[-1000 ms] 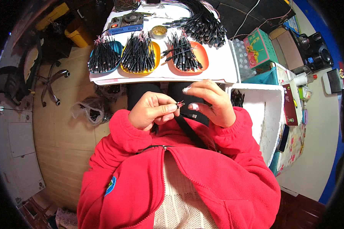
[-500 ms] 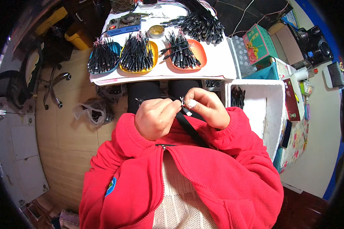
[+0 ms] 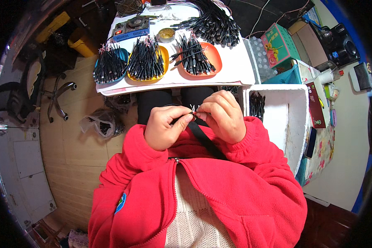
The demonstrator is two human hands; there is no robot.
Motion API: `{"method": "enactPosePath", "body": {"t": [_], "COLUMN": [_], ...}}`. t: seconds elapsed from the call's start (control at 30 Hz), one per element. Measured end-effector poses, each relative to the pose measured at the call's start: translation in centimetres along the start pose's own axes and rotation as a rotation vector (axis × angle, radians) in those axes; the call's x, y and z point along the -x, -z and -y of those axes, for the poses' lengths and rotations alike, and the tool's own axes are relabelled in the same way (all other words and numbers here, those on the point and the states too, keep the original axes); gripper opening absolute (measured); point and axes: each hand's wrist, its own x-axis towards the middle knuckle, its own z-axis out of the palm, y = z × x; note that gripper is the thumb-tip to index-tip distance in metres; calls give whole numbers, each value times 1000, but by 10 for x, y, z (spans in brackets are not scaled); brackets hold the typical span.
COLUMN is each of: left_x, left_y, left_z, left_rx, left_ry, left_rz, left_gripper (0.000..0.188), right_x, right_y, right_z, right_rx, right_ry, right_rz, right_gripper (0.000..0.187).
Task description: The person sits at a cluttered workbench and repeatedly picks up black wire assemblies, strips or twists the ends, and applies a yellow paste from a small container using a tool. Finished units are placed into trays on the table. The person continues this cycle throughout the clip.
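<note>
My left hand [image 3: 165,128] and my right hand [image 3: 225,115] meet in front of my lap, near the table's front edge. Between their pinched fingertips is a black cable, with thin pale wire ends [image 3: 192,108] sticking up. The fingers hide most of the cable. On the table [image 3: 235,70] beyond, short black cables fill a blue tray [image 3: 123,53], a yellow tray [image 3: 165,53] and an orange tray [image 3: 215,56]. Behind the orange tray lies a big bundle of black cables [image 3: 215,27].
A blue heating unit [image 3: 131,29] stands at the back left of the table beside a round tin [image 3: 166,34]. To the right is a white foam box [image 3: 279,97] holding black cables [image 3: 257,105]. A plastic bag [image 3: 103,124] lies on the floor at left, near a chair base [image 3: 60,97].
My right hand has turned, knuckles now up, and its fingertips have come closer to the left ones. The left thumb now shows along the cable. The white plug seen below the fingers is now hidden.
</note>
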Motion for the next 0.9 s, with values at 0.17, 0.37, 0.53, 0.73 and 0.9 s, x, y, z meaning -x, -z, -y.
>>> {"method": "enactPosePath", "body": {"t": [0.17,0.37,0.53,0.73,0.9], "left_x": [3,5,5,3,5], "left_y": [-8,-4,-1,-9,3], "left_z": [3,-2,-2,0,3], "left_rx": [-550,98,602,-129,426], "left_ry": [-382,60,349,-182,192], "left_rz": [-7,7,104,-125,119], "left_gripper": [16,8,12,9,13], "right_x": [10,8,-4,0,1], "right_y": [2,9,11,-3,8], "right_z": [-4,4,2,8,-2], "right_rx": [-1169,-1005,-188,-357,-633], "right_ry": [-924,-715,32,-272,-287], "right_rz": [316,137,7,8,105], "right_gripper": [13,14,26,16,18]}}
